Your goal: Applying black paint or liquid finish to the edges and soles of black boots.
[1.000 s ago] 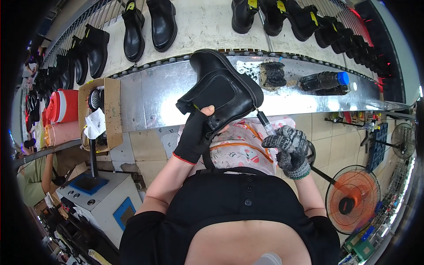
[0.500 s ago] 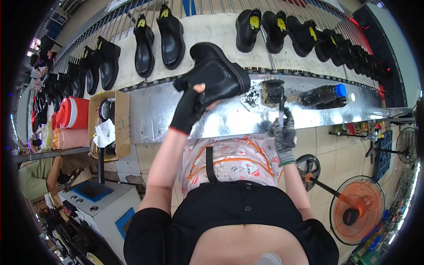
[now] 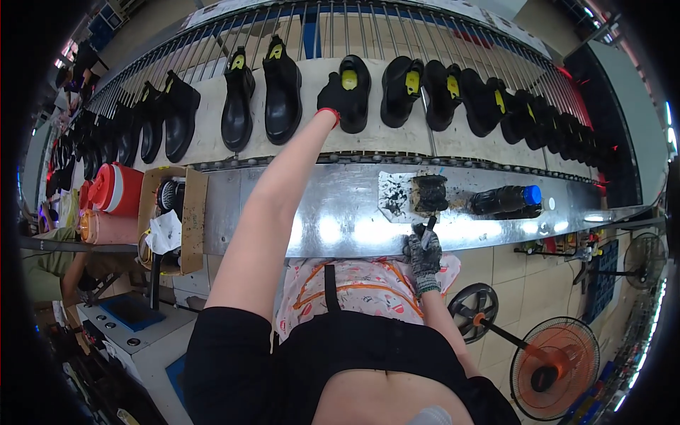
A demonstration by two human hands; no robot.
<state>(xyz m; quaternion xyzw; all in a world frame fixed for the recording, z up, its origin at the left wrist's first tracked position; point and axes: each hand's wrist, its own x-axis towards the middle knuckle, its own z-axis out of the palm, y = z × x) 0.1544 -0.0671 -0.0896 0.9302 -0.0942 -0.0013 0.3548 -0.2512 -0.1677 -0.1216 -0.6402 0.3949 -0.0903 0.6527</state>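
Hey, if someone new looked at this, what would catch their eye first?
Probably the long row of black ankle boots, several showing yellow inside, curving across the upper part of the view; the black-gloved left hand touches one boot near the middle. Next, perhaps, the orange fan at the lower right and the red-and-white jug at the left, beside a cardboard box.

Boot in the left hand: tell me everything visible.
The boot is black, smooth and leather-like, with a yellow patch inside its open top. It looks upright, toe toward the wearer, at the pale belt, between similar boots. The black-gloved left hand grips its left side. Sole hidden; belt contact unclear.
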